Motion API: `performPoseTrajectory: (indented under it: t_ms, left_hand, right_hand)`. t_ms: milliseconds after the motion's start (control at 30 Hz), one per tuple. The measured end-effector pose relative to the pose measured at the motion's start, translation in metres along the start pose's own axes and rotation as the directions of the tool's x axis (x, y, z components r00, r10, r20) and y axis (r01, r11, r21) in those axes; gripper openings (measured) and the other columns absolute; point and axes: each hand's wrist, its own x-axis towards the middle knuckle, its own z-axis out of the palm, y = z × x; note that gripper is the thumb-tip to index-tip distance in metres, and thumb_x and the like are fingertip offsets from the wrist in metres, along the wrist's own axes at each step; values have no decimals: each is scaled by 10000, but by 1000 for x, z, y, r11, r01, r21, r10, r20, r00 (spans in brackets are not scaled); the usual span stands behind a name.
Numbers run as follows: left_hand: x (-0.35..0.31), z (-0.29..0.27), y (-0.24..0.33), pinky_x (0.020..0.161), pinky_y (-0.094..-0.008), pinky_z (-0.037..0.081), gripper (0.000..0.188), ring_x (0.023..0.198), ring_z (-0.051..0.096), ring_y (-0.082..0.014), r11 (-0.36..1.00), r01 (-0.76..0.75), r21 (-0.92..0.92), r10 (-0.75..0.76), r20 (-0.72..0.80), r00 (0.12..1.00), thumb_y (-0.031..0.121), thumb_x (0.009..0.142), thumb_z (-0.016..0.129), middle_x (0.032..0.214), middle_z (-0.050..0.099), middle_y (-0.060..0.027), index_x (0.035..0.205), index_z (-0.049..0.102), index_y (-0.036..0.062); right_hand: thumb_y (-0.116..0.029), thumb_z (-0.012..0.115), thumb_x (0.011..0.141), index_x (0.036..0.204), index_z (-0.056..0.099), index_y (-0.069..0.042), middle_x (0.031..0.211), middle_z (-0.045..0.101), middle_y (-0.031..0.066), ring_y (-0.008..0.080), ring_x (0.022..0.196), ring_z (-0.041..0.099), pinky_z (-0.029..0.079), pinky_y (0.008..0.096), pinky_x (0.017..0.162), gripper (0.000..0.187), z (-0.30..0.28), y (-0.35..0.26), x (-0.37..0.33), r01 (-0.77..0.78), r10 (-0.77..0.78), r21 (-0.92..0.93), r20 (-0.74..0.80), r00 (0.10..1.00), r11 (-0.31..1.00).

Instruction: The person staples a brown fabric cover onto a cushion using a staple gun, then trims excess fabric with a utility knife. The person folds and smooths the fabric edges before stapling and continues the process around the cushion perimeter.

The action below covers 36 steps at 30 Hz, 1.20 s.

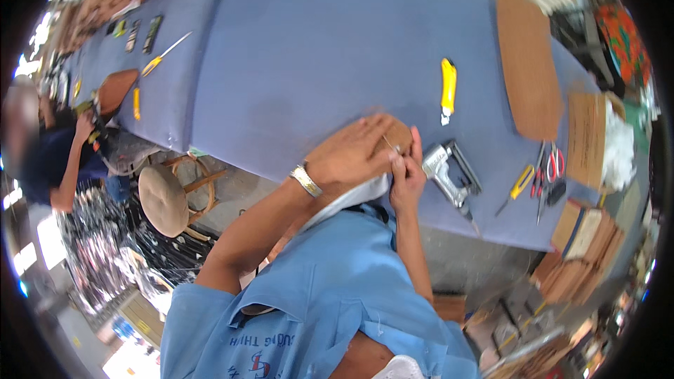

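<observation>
A brown padded piece with a rounded end lies at the near edge of the blue table, with a white edge along its near side. Spread flat across its top is my left hand, fingers stretched out and a watch on the wrist. My right hand is closed in a pinch at the piece's right edge. A thin, light-coloured sliver shows near those fingertips; what they grip is too small to make out. Just right of that hand lies a silver staple gun with its hose.
On the blue table lie a yellow utility knife, a long brown panel, a yellow-handled screwdriver and red-handled pliers. A cardboard box stands at right. A round stool and a co-worker are at left.
</observation>
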Motion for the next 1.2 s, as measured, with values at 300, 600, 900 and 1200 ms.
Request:
performPoseTrajectory:
  t_ms: [300, 600, 900, 1200]
  left_hand:
    - [-13, 16, 34, 1218, -567, 348, 768, 1517, 331, -476, 952, 238, 193, -241, -9, 971, 530, 1062, 482, 1664, 322, -245, 1641, 263, 74]
    - [-21, 36, 41, 1132, -596, 445, 740, 1483, 416, -444, 932, 226, 282, -180, -182, 967, 530, 1053, 492, 1652, 379, -196, 1617, 327, 80]
    - [-14, 45, 30, 1090, -511, 508, 740, 1460, 460, -406, 931, 186, 314, -118, -223, 968, 530, 1033, 534, 1610, 440, -198, 1578, 387, 51]
    - [-17, 27, 42, 1146, -547, 443, 746, 1490, 427, -380, 940, 247, 233, -217, -150, 965, 516, 1035, 545, 1642, 413, -163, 1590, 373, 47]
  right_hand:
    - [-130, 551, 1075, 840, 666, 69, 1736, 179, 227, 309, 1484, 413, 341, 437, 1196, 329, -6, 6, 1, -48, 41, 209, 36, 998, 977]
    - [-70, 632, 995, 1127, 661, 25, 1564, 483, 205, 285, 1326, 548, 430, 423, 1105, 165, -76, -11, -7, -146, 158, -254, 26, 987, 956]
    - [-3, 785, 754, 1505, 475, -93, 1269, 645, 214, 410, 1149, 618, 481, 493, 1010, 818, -155, 42, -28, 36, 13, -953, 42, 999, 300]
    - [-147, 793, 884, 1245, 657, 60, 1003, 746, 98, 142, 750, 664, 566, 317, 705, 438, -107, -69, -18, -433, 406, -331, -153, 901, 838]
